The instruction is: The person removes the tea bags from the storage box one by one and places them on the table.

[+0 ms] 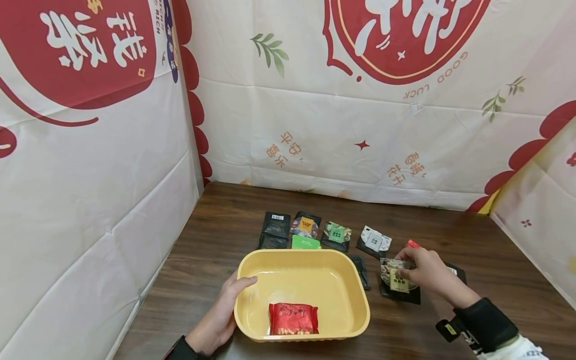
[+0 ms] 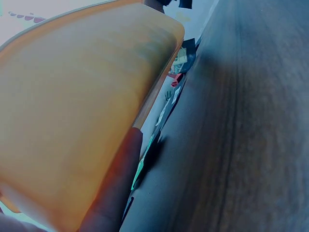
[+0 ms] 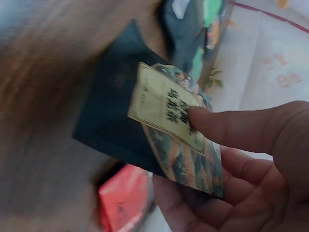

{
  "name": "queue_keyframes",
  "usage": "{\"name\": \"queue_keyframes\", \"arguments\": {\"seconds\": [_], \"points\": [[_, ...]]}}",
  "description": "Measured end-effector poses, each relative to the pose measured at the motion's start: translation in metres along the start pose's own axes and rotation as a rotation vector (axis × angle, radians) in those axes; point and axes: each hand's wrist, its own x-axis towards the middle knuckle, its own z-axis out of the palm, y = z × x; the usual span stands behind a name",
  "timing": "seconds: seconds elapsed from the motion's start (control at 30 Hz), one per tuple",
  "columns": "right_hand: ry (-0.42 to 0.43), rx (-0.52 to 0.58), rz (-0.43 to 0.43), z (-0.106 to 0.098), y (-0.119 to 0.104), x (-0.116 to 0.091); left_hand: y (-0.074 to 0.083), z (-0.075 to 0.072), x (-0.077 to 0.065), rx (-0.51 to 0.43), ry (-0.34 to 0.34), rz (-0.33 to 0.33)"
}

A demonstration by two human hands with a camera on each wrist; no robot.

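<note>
My left hand [image 1: 220,310] grips the left rim of a yellow plastic basin [image 1: 306,280], thumb over the edge and fingers beneath, so the basin tilts toward me. Inside the basin lies a red packet [image 1: 293,319]. To its right, my right hand [image 1: 429,272] pinches the top of a black sachet with a pale yellow label [image 1: 399,281]. The right wrist view shows the thumb on the front of this sachet [image 3: 169,116] and the fingers behind it. In the left wrist view the basin's underside [image 2: 82,106] fills much of the picture.
Behind the basin, dark sachets lie on the brown table [image 1: 180,295]: a plain black one [image 1: 275,225], an orange-labelled one [image 1: 306,224], a green-labelled one [image 1: 336,235] and a white-labelled one [image 1: 374,241]. Something red [image 3: 126,193] lies beyond the right hand. Printed cloth [image 1: 315,130] encloses the table.
</note>
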Motion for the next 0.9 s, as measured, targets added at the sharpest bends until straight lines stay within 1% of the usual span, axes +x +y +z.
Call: {"name": "queue_keyframes", "arguments": {"seconds": [0.13, 0.3, 0.4, 0.5, 0.6, 0.7, 0.8, 0.9], "points": [[0.061, -0.015, -0.009, 0.015, 0.009, 0.002, -0.001, 0.000, 0.001, -0.005, -0.004, -0.004], [0.088, -0.036, -0.022, 0.028, 0.012, 0.005, -0.001, 0.000, 0.001, -0.012, -0.021, -0.003], [0.105, -0.091, -0.035, 0.035, 0.012, 0.005, 0.000, 0.000, 0.001, -0.009, -0.020, 0.001], [0.152, -0.157, -0.062, 0.040, 0.010, 0.002, 0.001, 0.001, 0.001, -0.008, -0.024, 0.002], [0.193, -0.183, -0.083, 0.039, 0.005, 0.001, 0.001, 0.001, 0.001, -0.007, -0.028, 0.006], [0.210, -0.181, -0.089, 0.032, -0.005, 0.002, 0.001, 0.001, 0.001, -0.010, -0.029, 0.010], [0.235, -0.184, -0.112, 0.022, -0.020, 0.005, 0.001, 0.001, 0.001, -0.021, -0.027, 0.006], [0.271, -0.199, -0.164, 0.009, -0.040, 0.008, 0.000, 0.000, 0.001, -0.031, -0.024, -0.001]]}}
